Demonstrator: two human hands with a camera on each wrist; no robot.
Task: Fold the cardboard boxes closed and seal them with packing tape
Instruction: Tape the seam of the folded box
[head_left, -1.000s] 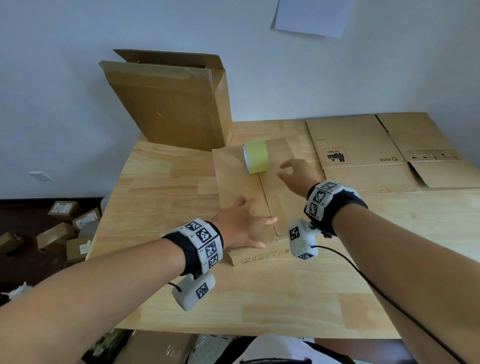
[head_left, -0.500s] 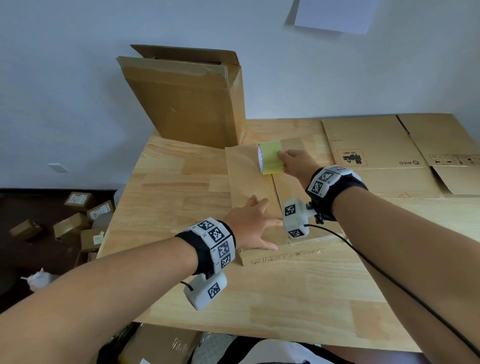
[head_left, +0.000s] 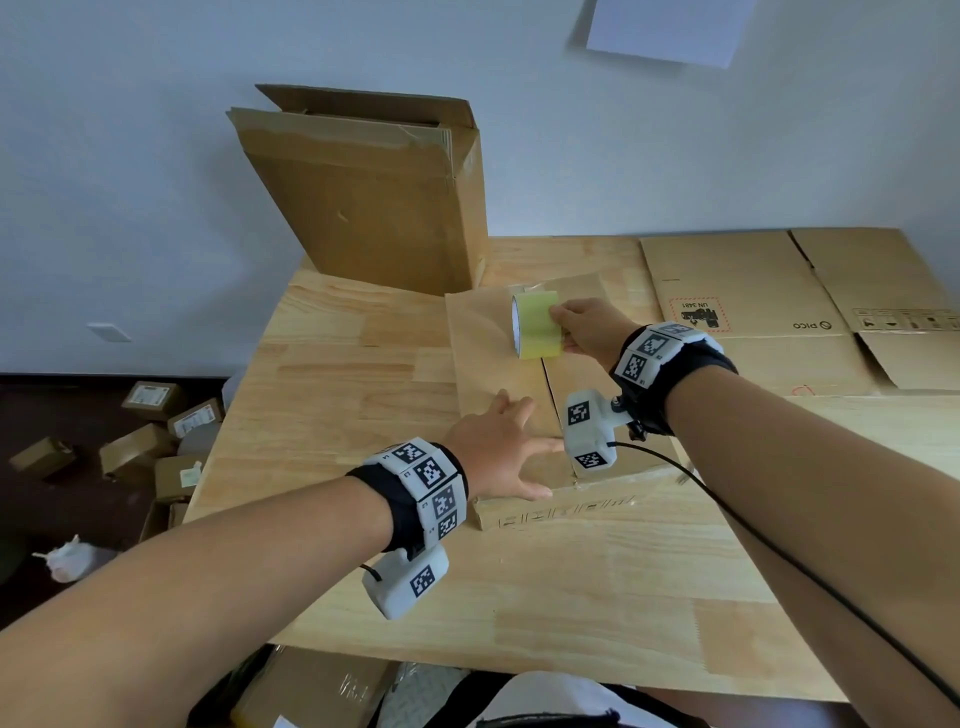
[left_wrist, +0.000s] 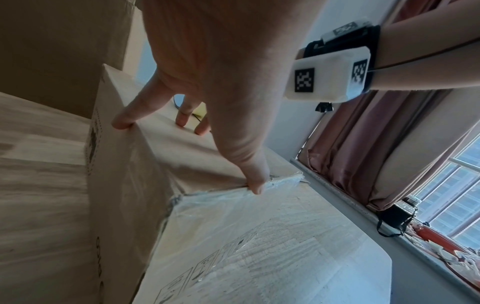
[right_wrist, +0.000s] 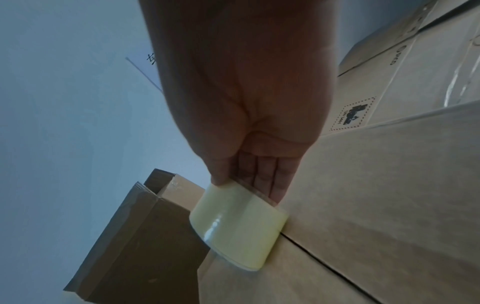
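Observation:
A closed cardboard box (head_left: 483, 353) lies in the middle of the wooden table, its two top flaps meeting at a centre seam. My left hand (head_left: 498, 449) lies flat with spread fingers on the near left flap (left_wrist: 182, 144), thumb at the seam edge. A yellowish roll of packing tape (head_left: 535, 325) stands on the far part of the seam. My right hand (head_left: 584, 330) grips the roll from its right side; in the right wrist view the thumb and fingers (right_wrist: 259, 174) curl round the roll (right_wrist: 239, 224).
A tall open carton (head_left: 374, 192) leans against the wall behind the box. Flattened cartons (head_left: 769, 306) cover the table's right back part. Several small boxes (head_left: 150, 400) lie on the floor to the left. Bare table top (head_left: 571, 597) stretches in front.
My right hand reached forward to the tape roll and took hold of it; the roll has shifted slightly nearer along the seam. The left hand stayed pressed on the flap.

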